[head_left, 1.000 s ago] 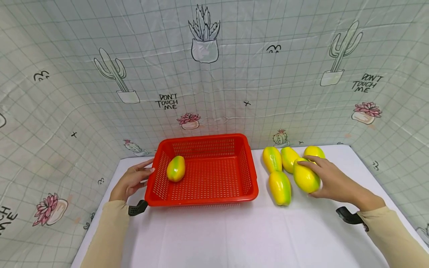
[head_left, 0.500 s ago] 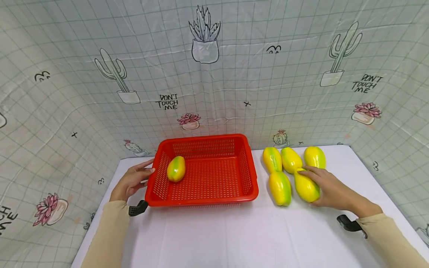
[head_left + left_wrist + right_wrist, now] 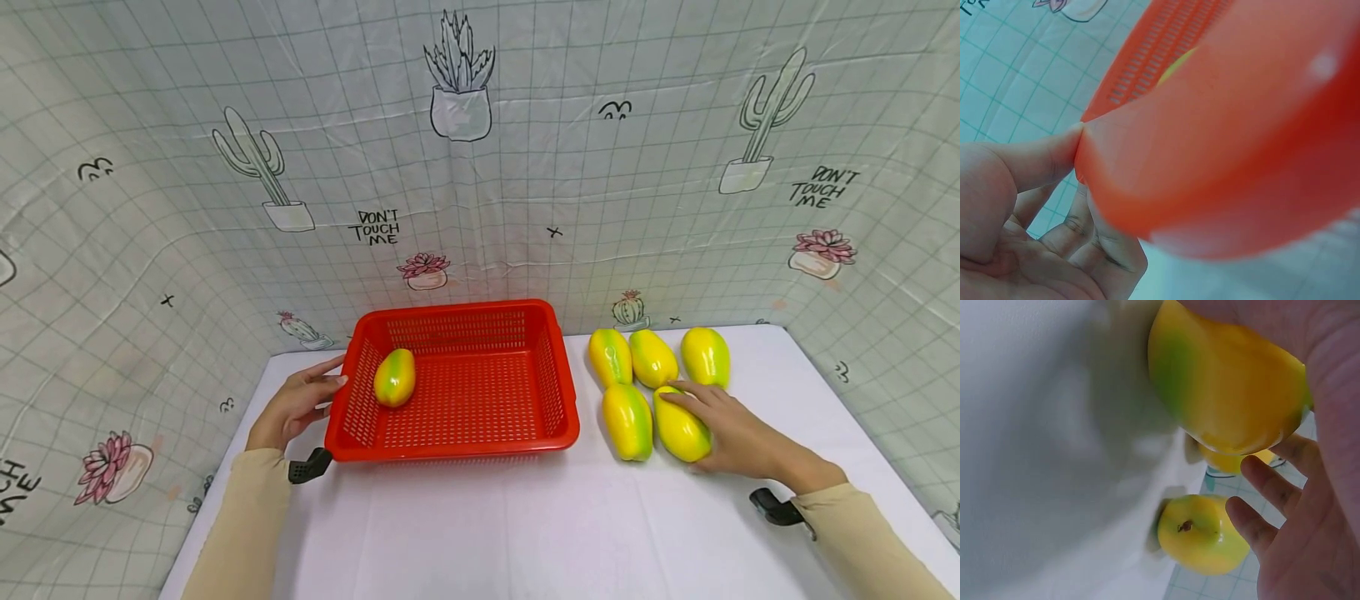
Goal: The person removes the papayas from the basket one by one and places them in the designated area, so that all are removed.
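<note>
My left hand (image 3: 294,405) is at the left side of a red slotted plastic basket (image 3: 450,452). In the left wrist view the thumb and fingers pinch the basket's rim (image 3: 1116,194). One yellow-green mango (image 3: 394,378) lies inside the basket, near its left wall. On the right, my right hand (image 3: 750,433) holds another mango (image 3: 682,425) on the white table, thumb in front and fingers behind. The right wrist view shows this mango (image 3: 1229,381) close up under the palm, with other fingers extended beside it.
Several more mangoes stand around the held one: a front-left mango (image 3: 627,422), a back-left mango (image 3: 610,357), a back-middle mango (image 3: 653,358) and a back-right mango (image 3: 706,357). A patterned grid cloth (image 3: 510,183) rises behind the white table (image 3: 480,533).
My right hand has brought the mango down and toward the front, beside the front-left mango. The back-right mango shows more fully. My left hand and the basket have stayed put.
</note>
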### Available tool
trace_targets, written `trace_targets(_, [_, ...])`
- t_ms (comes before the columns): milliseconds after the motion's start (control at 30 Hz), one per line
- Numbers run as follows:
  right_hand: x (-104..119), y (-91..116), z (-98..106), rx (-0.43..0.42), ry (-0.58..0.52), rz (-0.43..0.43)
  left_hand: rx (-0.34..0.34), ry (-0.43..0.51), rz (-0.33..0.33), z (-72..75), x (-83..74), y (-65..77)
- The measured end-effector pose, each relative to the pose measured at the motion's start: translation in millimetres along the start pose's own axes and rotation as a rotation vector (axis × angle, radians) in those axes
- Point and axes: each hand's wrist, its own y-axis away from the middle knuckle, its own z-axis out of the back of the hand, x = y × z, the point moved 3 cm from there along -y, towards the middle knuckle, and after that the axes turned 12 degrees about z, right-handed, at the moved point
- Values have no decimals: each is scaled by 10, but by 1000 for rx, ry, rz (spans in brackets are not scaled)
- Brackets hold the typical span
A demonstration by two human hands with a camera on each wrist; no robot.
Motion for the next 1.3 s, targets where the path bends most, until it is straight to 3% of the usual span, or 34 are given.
trace_targets(800, [47,-17,80,-12,9,50,12,-7,-2,2,30,-21])
trace_targets(1300, [129,-236,309,-27,-31,56,8,10,4,14,20,-30])
